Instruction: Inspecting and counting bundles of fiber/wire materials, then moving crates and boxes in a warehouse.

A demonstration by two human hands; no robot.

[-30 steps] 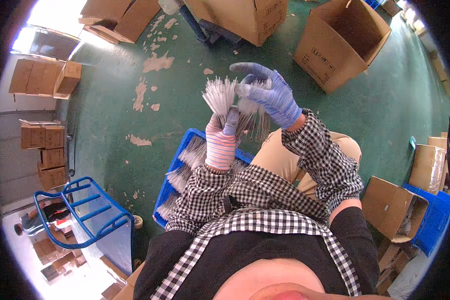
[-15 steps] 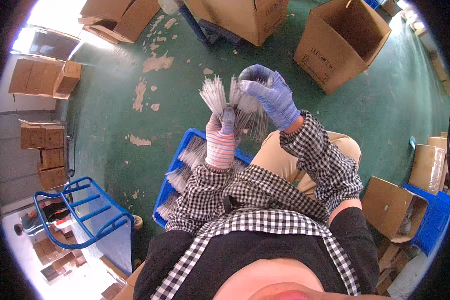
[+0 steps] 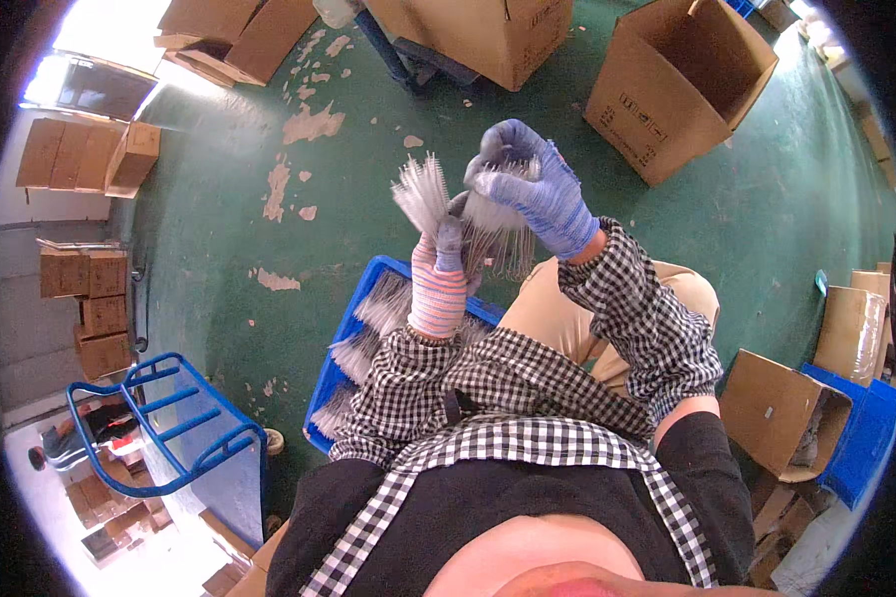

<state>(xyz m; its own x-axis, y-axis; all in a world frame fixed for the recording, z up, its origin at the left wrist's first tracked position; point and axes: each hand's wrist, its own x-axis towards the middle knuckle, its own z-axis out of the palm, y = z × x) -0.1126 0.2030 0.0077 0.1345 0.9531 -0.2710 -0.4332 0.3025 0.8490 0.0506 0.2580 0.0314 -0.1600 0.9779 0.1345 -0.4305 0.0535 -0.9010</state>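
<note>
Clasping a fan of white-bristled wire brushes (image 3: pixel 422 195), the left hand (image 3: pixel 438 284) has its fingers closed; the right hand (image 3: pixel 551 202) curls its fingers round another brush bunch (image 3: pixel 490 214). Below the left fingers, a blue plastic crate (image 3: pixel 379 264) holds more brush bundles (image 3: pixel 384 304). Beyond the right fingers, rightward, stands an open-topped cardboard carton (image 3: pixel 632 121).

Grn flr (image 3: pixel 209 249) w/ worn patches (image 3: pixel 314 123), cardbd bxs (image 3: pixel 65 271) nr gray wall (image 3: pixel 20 313), bright light (image 3: pixel 110 30) upper L.

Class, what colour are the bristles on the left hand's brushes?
White bristles, shown best in the head view.
</note>
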